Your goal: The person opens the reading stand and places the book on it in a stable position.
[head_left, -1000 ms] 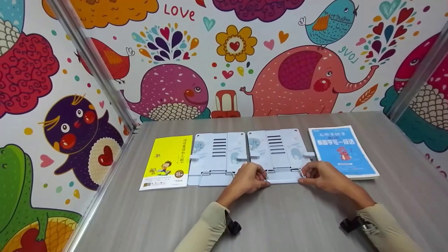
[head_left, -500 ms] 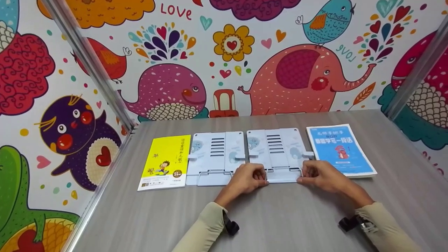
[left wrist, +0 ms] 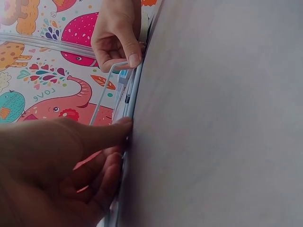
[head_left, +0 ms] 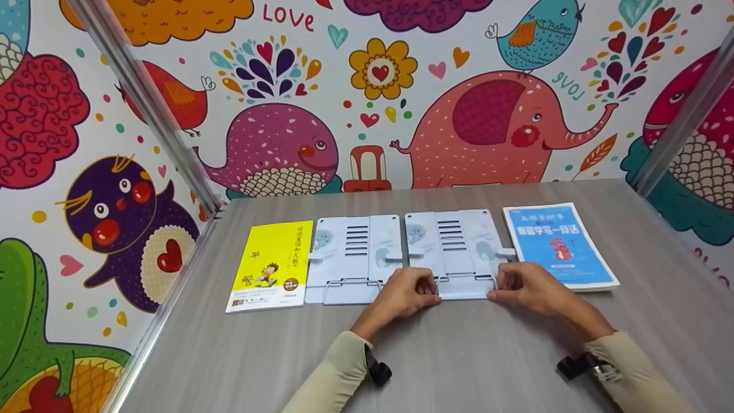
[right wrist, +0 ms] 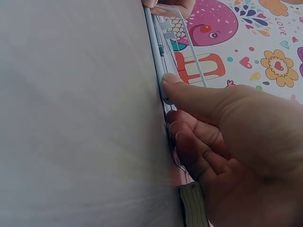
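Two pale grey-white book stands lie flat side by side on the table in the head view. My left hand (head_left: pixel 406 291) pinches the front left corner of the right book stand (head_left: pixel 483 232), thumb at its front edge. Its front right corner is pinched by my right hand (head_left: pixel 526 287) in the same way. Between the hands a bent wire holder (left wrist: pixel 101 99) rises from the front edge, best seen in the wrist views. In the right wrist view my right thumb (right wrist: pixel 196 94) presses along that edge, with the other fingers curled beside it. The left book stand (head_left: pixel 332 267) sits untouched near my left hand.
A yellow book (head_left: pixel 272 258) lies left of the stands. To the right, a thicker blue book (head_left: pixel 590 258) lies close behind my right hand. The grey wood-look table (head_left: pixel 470 355) ends at a brightly printed wall (head_left: pixel 447 46), with metal strips at the corners.
The head view has shifted slightly. Both hands keep their hold on the right book stand, and nothing on the table has visibly moved.
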The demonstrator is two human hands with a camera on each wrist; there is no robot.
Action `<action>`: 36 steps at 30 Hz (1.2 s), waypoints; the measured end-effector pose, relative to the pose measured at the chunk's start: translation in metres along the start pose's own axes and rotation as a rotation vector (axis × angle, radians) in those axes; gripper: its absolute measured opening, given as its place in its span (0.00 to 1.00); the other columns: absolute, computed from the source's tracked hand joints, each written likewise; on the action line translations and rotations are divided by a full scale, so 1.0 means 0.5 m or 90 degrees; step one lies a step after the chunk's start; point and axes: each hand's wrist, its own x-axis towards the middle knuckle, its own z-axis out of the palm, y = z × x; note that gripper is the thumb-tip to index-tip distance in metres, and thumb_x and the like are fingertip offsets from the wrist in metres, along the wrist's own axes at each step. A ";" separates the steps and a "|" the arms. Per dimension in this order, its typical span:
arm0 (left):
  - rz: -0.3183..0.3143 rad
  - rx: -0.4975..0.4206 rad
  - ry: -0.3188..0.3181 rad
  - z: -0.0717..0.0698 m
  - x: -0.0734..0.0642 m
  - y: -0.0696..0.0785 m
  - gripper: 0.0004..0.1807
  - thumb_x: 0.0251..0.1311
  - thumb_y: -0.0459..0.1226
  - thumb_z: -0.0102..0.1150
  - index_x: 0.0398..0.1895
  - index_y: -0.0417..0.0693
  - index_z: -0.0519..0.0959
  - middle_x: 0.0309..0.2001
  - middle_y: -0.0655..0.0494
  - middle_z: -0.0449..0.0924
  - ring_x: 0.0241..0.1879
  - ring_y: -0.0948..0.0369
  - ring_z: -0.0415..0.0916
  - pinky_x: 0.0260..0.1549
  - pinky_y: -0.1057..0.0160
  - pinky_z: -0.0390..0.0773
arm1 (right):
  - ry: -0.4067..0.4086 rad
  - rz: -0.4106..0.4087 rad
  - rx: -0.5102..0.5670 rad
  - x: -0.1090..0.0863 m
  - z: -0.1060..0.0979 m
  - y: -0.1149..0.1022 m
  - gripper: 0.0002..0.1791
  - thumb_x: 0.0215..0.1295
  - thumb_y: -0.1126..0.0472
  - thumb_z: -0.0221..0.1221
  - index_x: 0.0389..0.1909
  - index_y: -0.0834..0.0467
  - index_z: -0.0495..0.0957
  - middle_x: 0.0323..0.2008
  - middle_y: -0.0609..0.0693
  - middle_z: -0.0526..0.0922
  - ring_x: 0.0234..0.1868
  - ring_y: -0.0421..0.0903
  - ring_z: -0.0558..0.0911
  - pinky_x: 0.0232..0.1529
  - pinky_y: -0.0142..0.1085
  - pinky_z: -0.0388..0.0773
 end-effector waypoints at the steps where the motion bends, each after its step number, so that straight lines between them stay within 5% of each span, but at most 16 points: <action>1: -0.002 -0.005 -0.004 -0.001 0.000 0.001 0.09 0.62 0.35 0.79 0.33 0.49 0.84 0.27 0.65 0.77 0.27 0.72 0.71 0.28 0.74 0.71 | 0.001 0.002 -0.002 -0.001 0.000 -0.001 0.11 0.63 0.52 0.78 0.34 0.47 0.83 0.30 0.44 0.83 0.31 0.40 0.79 0.30 0.28 0.73; 9: -0.025 -0.058 0.008 -0.025 0.006 0.011 0.15 0.60 0.41 0.82 0.44 0.44 0.90 0.33 0.62 0.84 0.31 0.70 0.75 0.31 0.74 0.74 | 0.060 0.052 0.041 0.002 -0.007 -0.005 0.16 0.67 0.45 0.75 0.35 0.51 0.82 0.28 0.48 0.83 0.28 0.43 0.81 0.28 0.31 0.78; 13: -0.028 -0.071 0.083 -0.047 0.015 0.010 0.21 0.60 0.45 0.82 0.51 0.42 0.89 0.39 0.54 0.87 0.35 0.66 0.79 0.36 0.74 0.78 | 0.176 0.085 0.070 0.005 -0.017 0.007 0.18 0.74 0.44 0.69 0.36 0.55 0.84 0.27 0.52 0.82 0.28 0.45 0.80 0.26 0.31 0.75; 17: -0.040 -0.021 0.170 -0.061 0.023 0.002 0.27 0.62 0.43 0.80 0.61 0.41 0.85 0.50 0.47 0.86 0.47 0.57 0.81 0.48 0.66 0.82 | 0.328 0.102 0.056 0.015 -0.026 0.025 0.20 0.77 0.43 0.65 0.38 0.58 0.85 0.30 0.55 0.82 0.31 0.44 0.79 0.30 0.28 0.74; 20: -0.064 0.028 0.205 -0.061 0.033 -0.008 0.33 0.62 0.44 0.80 0.67 0.41 0.81 0.57 0.47 0.84 0.57 0.53 0.78 0.59 0.58 0.81 | 0.391 0.121 0.037 0.024 -0.030 0.036 0.21 0.78 0.43 0.64 0.46 0.58 0.85 0.36 0.54 0.84 0.37 0.41 0.79 0.38 0.22 0.75; 27: -0.095 0.106 0.233 -0.052 0.056 -0.030 0.36 0.61 0.48 0.81 0.69 0.41 0.81 0.65 0.48 0.82 0.65 0.51 0.75 0.70 0.52 0.76 | 0.264 0.181 0.000 0.037 -0.034 0.047 0.31 0.80 0.42 0.61 0.70 0.61 0.77 0.51 0.60 0.84 0.49 0.50 0.79 0.42 0.24 0.77; 36: -0.158 0.183 0.192 -0.052 0.076 -0.037 0.34 0.58 0.56 0.80 0.56 0.41 0.87 0.68 0.48 0.79 0.68 0.49 0.71 0.71 0.49 0.72 | 0.195 0.147 -0.087 0.060 -0.025 0.037 0.29 0.78 0.46 0.65 0.67 0.64 0.82 0.47 0.60 0.81 0.46 0.51 0.75 0.38 0.34 0.72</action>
